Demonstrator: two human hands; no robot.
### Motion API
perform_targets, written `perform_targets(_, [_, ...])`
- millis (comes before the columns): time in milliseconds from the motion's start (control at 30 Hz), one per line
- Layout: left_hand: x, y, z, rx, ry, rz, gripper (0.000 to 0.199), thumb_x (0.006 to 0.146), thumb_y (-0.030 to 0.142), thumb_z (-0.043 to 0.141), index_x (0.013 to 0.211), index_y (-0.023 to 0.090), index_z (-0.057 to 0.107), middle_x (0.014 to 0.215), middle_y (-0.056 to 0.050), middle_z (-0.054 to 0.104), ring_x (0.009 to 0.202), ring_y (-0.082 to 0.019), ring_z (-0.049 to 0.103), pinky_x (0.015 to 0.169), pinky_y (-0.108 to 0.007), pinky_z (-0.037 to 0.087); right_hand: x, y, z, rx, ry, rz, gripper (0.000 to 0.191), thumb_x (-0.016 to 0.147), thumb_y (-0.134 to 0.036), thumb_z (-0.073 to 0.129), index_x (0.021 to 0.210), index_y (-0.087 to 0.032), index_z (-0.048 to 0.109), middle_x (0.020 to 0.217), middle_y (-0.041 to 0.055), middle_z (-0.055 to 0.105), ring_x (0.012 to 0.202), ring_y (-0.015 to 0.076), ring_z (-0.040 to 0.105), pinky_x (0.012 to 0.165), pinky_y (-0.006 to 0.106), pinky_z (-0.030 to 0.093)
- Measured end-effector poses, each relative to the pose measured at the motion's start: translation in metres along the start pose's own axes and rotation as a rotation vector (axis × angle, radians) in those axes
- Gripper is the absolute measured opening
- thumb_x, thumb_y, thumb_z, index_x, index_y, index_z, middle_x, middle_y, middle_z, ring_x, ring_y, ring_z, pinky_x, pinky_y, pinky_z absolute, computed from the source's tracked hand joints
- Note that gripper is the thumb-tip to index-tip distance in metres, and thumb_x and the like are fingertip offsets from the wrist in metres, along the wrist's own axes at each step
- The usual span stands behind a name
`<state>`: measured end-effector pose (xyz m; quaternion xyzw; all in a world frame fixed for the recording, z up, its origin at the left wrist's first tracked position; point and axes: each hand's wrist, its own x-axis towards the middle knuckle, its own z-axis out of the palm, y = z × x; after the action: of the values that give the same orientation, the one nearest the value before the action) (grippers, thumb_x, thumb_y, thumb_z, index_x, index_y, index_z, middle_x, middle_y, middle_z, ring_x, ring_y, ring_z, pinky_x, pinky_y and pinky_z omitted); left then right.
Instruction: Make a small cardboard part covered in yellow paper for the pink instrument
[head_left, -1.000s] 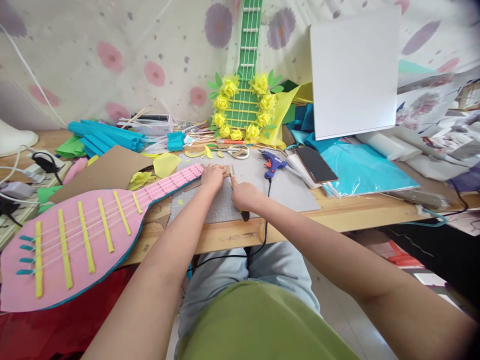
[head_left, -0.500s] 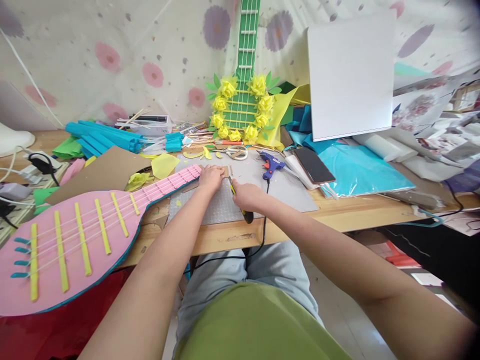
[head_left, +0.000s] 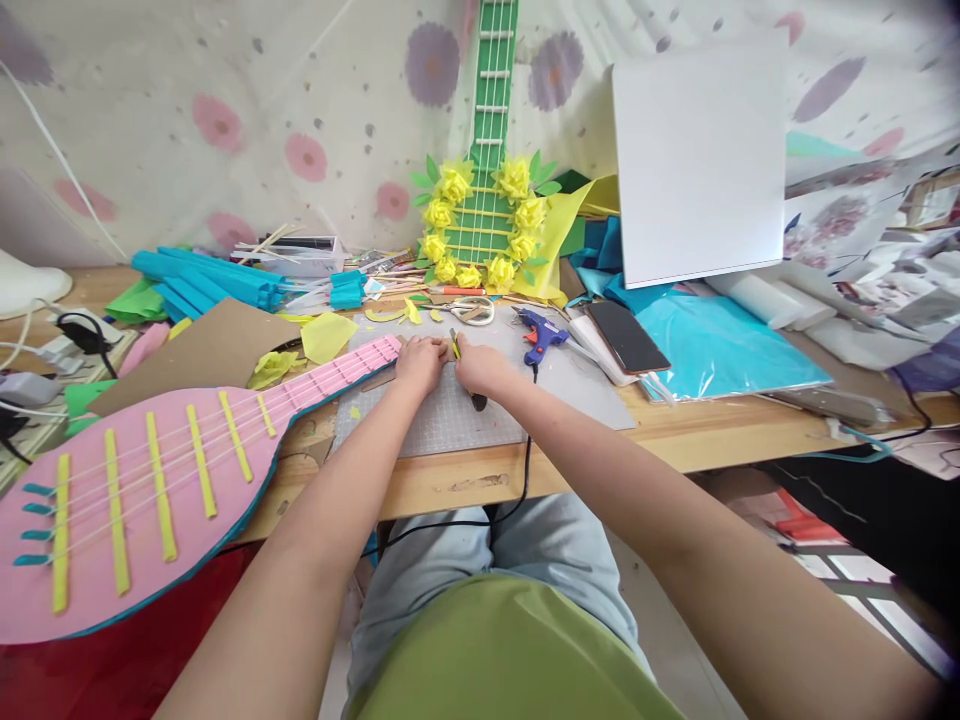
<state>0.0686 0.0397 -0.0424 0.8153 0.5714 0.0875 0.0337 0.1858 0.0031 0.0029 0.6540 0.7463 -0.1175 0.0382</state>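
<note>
Plain olive-green top [head_left: 510, 650], pale blue trousers [head_left: 439, 580], bare forearms [head_left: 356, 500]

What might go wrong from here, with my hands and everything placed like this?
Your left hand is close beside the cutter in your right hand, so a slip might nick it. The glue gun has a cord running over the front edge of the table; snagging it could drag the gun. The pink guitar juts past that edge, so a bump could perhaps tip it off.
</note>
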Motion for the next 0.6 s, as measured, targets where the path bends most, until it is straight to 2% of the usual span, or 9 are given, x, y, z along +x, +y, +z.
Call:
perform_targets(133, [-0.0004,-0.0006,0.0011,-0.006,0.017,0.008,0.031,0.088,0.032,0.038,0.095,0.023,0.067,0.115,-0.004,0.062,0.099,-0.026,0.051,0.085,-0.038,0.036,0.0022,-0.0038,0.0010,-0.011,-0.027,-0.008,0.057,0.087,-0.017,0.032,0.141,-0.005,0.020,0.113,0.0210,0.060,0.104,0.0233,0.059,0.082,0.031,0.044])
perform_targets(367, [-0.0003,-0.0004,0.0014,-0.017,0.017,0.003,0.027,0.087,0.029,0.041,0.087,0.023,0.067,0.117,-0.003,0.062,0.101,-0.025,0.050,0.085,-0.037,0.036,0.0007,-0.0043,0.0010,-0.033,-0.016,0.000,0.057,0.085,-0.012,0.031,0.140,-0.001,0.021,0.112,0.0219,0.061,0.105,0.0228,0.058,0.083,0.029,0.044])
perform_targets(600, [-0.0006,-0.0002,0.0004,-0.013,0.021,0.004,0.029,0.087,0.029,0.039,0.091,0.024,0.067,0.116,-0.003,0.062,0.099,-0.025,0.050,0.083,-0.037,0.036,-0.0042,-0.0085,-0.0031,-0.034,-0.018,-0.010,0.057,0.085,-0.012,0.031,0.140,-0.001,0.022,0.111,0.0230,0.061,0.104,0.0234,0.059,0.081,0.030,0.045])
